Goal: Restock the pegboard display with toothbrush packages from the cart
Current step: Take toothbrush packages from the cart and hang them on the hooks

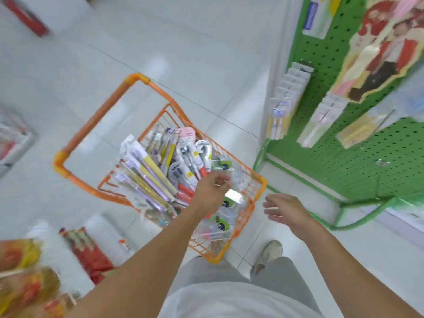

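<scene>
Over the orange cart (pixel 238 226), the left hand (pixel 212 191) curls its fingers on a clear toothbrush package (pixel 231 177) among the other packages; the right hand (pixel 283 208) hovers beside, fingers spread, holding nothing. Beyond, right, stands the green pegboard (pixel 344 143) with hung packages.

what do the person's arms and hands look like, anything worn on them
Both forearms are bare, with no sleeves, gloves or watch in view. The left hand seems to have a thin ring on one finger, though blur makes that uncertain. The right hand shows no jewellery. Further down, a white top, grey trousers and a light-coloured shoe are visible.
</scene>
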### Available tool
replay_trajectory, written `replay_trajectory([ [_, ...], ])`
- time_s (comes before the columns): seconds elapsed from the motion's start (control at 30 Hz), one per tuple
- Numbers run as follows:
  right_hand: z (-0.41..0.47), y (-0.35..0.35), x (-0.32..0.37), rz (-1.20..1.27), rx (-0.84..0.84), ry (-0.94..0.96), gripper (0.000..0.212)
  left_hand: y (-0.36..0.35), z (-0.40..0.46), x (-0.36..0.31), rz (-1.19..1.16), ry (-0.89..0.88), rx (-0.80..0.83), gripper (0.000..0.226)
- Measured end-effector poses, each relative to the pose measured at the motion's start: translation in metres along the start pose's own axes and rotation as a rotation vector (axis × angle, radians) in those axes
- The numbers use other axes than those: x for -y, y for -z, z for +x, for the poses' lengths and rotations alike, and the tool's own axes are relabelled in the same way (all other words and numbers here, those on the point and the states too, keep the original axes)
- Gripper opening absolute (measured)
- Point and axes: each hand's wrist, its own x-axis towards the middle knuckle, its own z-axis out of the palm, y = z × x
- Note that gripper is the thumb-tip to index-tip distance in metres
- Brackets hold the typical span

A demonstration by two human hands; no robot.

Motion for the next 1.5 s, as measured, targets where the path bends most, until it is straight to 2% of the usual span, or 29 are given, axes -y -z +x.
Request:
replay_trajectory([
  [0.1,-0.012,-0.085,0.005,-0.444,0.256,0.162,0.008,0.059,-0.004,0.043,0.087,0.015,-0.243,0.012],
  [0.17,-0.015,-0.135,0.017,-0.674,0.273,0.398,0.004,0.098,-0.01,0.065,0.068,-0.009,-0.526,0.011],
  [0.27,-0.023,-0.199,0.044,-0.705,0.224,0.619,0.023,0.147,-0.02,0.088,-0.003,-0.091,-0.915,0.019],
  [0.33,-0.027,-0.239,0.063,-0.709,0.184,0.686,0.033,0.173,-0.027,0.101,-0.095,-0.065,-1.029,0.032],
  [0.4,-0.025,-0.275,0.077,-0.749,0.184,0.71,0.038,0.192,-0.028,0.118,-0.243,0.08,-0.996,0.046],
  [0.43,-0.022,-0.292,0.082,-0.754,0.187,0.711,0.035,0.201,-0.026,0.128,-0.324,0.193,-0.907,0.049],
  [0.5,-0.019,-0.321,0.085,-0.775,0.196,0.701,0.029,0.213,-0.023,0.144,-0.563,0.396,-0.616,0.05],
  [0.53,-0.02,-0.334,0.085,-0.83,0.204,0.68,0.036,0.217,-0.021,0.148,-0.715,0.457,-0.484,0.051],
  [0.6,-0.02,-0.358,0.08,-1.029,0.252,0.604,0.057,0.22,-0.015,0.155,-0.849,0.5,-0.384,0.048],
  [0.63,-0.02,-0.367,0.076,-1.147,0.265,0.582,0.06,0.221,-0.012,0.158,-0.877,0.499,-0.381,0.045],
  [0.67,-0.022,-0.374,0.072,-1.269,0.271,0.569,0.054,0.221,-0.009,0.16,-0.922,0.485,-0.386,0.044],
  [0.77,-0.022,-0.386,0.062,-1.52,0.241,0.61,0.003,0.225,-0.005,0.171,-0.991,0.464,-0.403,0.044],
  [0.87,-0.032,-0.394,0.064,-1.715,0.199,0.671,0.024,0.228,-0.003,0.181,-0.908,0.465,-0.438,0.031],
  [1.0,-0.059,-0.411,0.092,-1.832,0.193,0.773,0.027,0.24,0.005,0.181,-0.848,0.46,-0.473,0.059],
  [1.17,-0.078,-0.434,0.13,-1.911,0.223,0.801,0.024,0.257,0.019,0.18,-1.002,0.515,-0.376,0.071],
  [1.2,-0.079,-0.436,0.136,-1.923,0.222,0.792,0.025,0.26,0.021,0.181,-1.04,0.541,-0.356,0.069],
  [1.3,-0.08,-0.438,0.15,-1.956,0.203,0.784,0.034,0.261,0.024,0.184,-1.1,0.574,-0.324,0.041],
  [1.37,-0.076,-0.435,0.154,-1.958,0.188,0.784,0.031,0.258,0.024,0.185,-1.079,0.579,-0.333,0.031],
  [1.43,-0.066,-0.425,0.155,-1.924,0.201,0.766,0.017,0.254,0.024,0.185,-1.093,0.57,-0.379,0.041],
  [1.5,-0.054,-0.403,0.157,-1.851,0.254,0.705,0.02,0.25,0.02,0.184,-1.149,0.543,-0.449,0.068],
])
